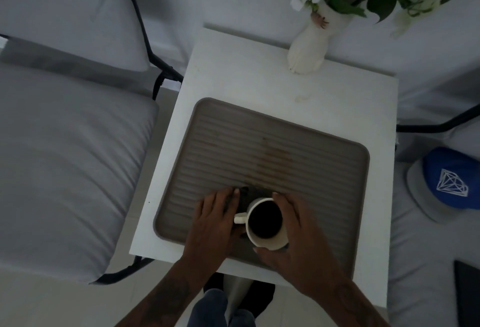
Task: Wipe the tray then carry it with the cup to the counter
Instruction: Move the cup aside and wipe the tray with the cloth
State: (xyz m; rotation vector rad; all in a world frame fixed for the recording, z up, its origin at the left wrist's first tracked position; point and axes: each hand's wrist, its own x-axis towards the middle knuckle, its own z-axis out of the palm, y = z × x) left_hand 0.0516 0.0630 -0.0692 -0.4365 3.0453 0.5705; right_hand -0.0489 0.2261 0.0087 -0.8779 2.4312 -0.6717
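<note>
A grey ribbed tray (285,150) lies on a small white table (244,79), with a brownish stain near its middle. A white cup (265,222) with dark liquid sits at the tray's near edge, handle pointing left. My right hand (296,238) wraps around the cup's right side. My left hand (215,220) presses flat on a dark cloth (244,194) just left of the cup; most of the cloth is hidden under the hand and behind the cup.
A white vase (309,51) with white flowers stands at the table's far edge. Grey cushioned chairs (65,157) flank the table on both sides. A blue cap (452,181) lies on the right seat, and a dark flat object (467,293) shows at the lower right.
</note>
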